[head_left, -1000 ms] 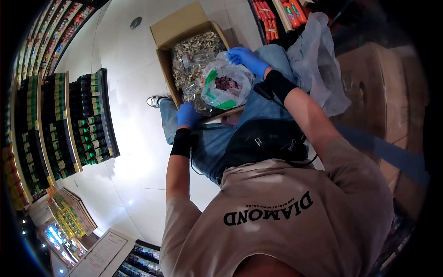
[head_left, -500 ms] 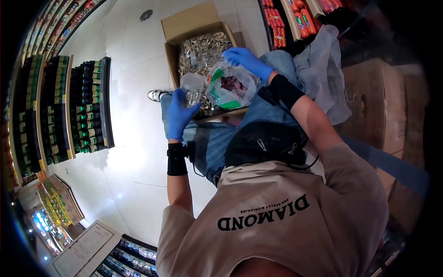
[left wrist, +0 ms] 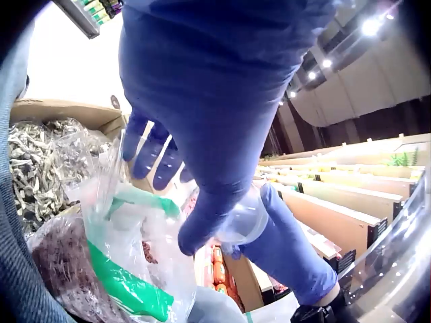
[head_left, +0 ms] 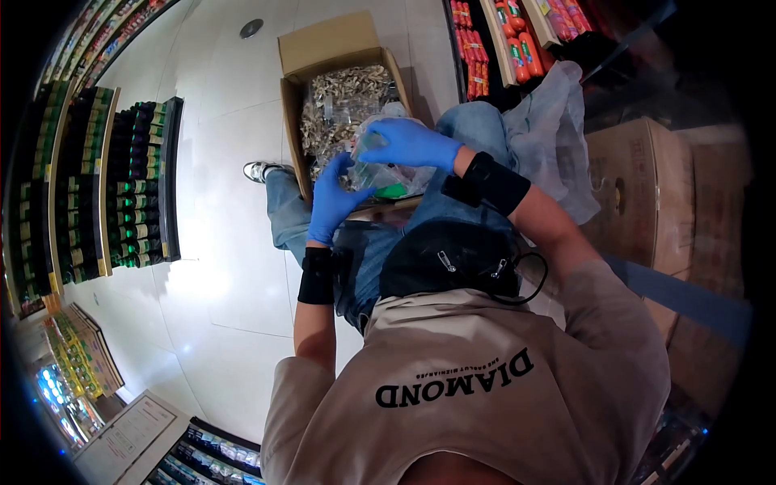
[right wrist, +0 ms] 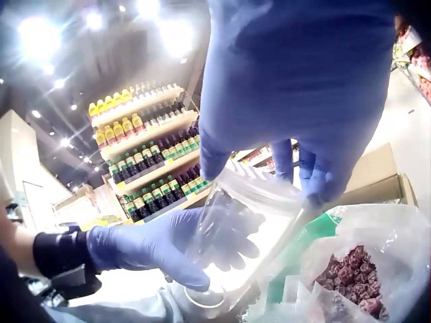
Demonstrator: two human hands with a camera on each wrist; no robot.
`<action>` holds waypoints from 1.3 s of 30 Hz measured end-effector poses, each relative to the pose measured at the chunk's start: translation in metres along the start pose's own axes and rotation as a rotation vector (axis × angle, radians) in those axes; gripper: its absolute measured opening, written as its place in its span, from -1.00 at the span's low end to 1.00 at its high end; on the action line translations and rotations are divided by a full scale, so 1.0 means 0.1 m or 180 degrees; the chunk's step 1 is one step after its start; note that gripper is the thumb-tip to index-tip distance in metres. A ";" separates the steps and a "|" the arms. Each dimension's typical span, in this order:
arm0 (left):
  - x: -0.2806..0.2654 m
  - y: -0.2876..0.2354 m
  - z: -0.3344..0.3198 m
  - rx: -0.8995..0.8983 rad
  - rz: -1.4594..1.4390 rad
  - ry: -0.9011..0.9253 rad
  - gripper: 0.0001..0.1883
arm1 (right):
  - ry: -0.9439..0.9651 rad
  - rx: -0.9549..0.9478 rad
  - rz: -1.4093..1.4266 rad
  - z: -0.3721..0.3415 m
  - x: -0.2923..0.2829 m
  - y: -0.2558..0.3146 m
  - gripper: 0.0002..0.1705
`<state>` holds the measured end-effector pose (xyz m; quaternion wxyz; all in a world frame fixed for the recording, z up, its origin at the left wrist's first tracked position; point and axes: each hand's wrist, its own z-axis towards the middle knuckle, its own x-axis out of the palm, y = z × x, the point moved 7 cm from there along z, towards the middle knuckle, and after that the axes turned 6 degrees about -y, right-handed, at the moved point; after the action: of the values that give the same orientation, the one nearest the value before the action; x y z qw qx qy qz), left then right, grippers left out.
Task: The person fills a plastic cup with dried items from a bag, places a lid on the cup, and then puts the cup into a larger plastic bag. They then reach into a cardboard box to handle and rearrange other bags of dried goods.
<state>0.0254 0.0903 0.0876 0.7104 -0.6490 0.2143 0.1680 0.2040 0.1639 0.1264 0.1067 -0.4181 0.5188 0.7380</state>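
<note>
A clear plastic jar (right wrist: 269,229) is held between both hands over the carton (head_left: 323,42). My left hand (head_left: 330,200), in a blue glove, curves round the jar's body, thumb on one side and fingers behind. My right hand (head_left: 412,144), gloved alike, grips the jar's translucent top (right wrist: 262,192) with thumb and fingertips. Beside the jar, a clear bag with green tape (left wrist: 118,282) sits open, showing dark red, wrinkled dried fruit (right wrist: 350,276). Greyish dried slices (head_left: 347,85) in clear plastic fill the carton behind it.
The carton stands between the person's knees, its flap raised. An empty-looking plastic bag (head_left: 550,137) hangs by the right knee, near large cardboard boxes (head_left: 638,186). Bottle shelves (head_left: 137,178) stand at left; red-wrapped packs (head_left: 473,61) lie in a display at the top right.
The left hand lifted the jar out of the carton. The right hand moved from the bag's edge leftward onto the jar's top, now covering much of the bag in the head view.
</note>
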 end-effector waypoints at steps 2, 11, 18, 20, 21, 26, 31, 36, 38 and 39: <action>-0.04 0.09 -0.02 -0.0180 -0.0254 0.0104 -0.09 | 0.0337 -0.0313 0.0312 0.02 0.00 0.10 -0.19; 0.05 0.00 -0.07 -0.0969 -0.2719 0.1624 -0.22 | 0.1211 -0.0757 0.0684 0.02 -0.38 0.57 -0.12; -0.03 0.01 0.00 -0.1133 -0.3218 0.2560 -0.14 | 0.1306 -0.0770 0.1000 0.03 -0.47 0.78 -0.11; 0.01 0.11 -0.03 -0.1101 -0.3511 0.2928 -0.12 | 0.1037 -0.1443 0.0759 0.04 -0.52 0.91 -0.11; 0.03 0.11 -0.10 -0.1042 -0.3807 0.3284 -0.09 | 0.1055 -0.1427 0.0792 0.08 -0.61 0.92 -0.11; 0.12 0.52 -0.31 -0.1104 -0.4104 0.2796 -0.03 | -0.0758 -0.0532 0.0544 0.60 -1.32 0.25 -0.13; 0.22 0.94 -0.24 -0.1477 -0.3851 0.1298 0.03 | -0.1342 0.0408 0.1272 1.09 -0.51 -1.06 -0.04; 0.27 1.08 -0.19 -0.1720 -0.3940 0.0932 -0.02 | -0.1072 0.1095 0.1698 1.33 0.23 -1.83 0.02; 0.30 1.16 -0.17 -0.1711 -0.3953 0.0947 -0.02 | -0.0973 0.0727 0.0379 1.51 0.35 -2.05 0.05; 0.31 1.19 -0.16 -0.1689 -0.3827 0.0978 0.00 | -0.0947 0.0712 0.0372 1.57 0.43 -2.19 0.05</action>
<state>-0.0110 0.0850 -0.0307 0.4583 -0.8244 -0.1340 -0.3038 0.2263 0.3823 -0.0355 0.1849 -0.2590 0.5995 0.7344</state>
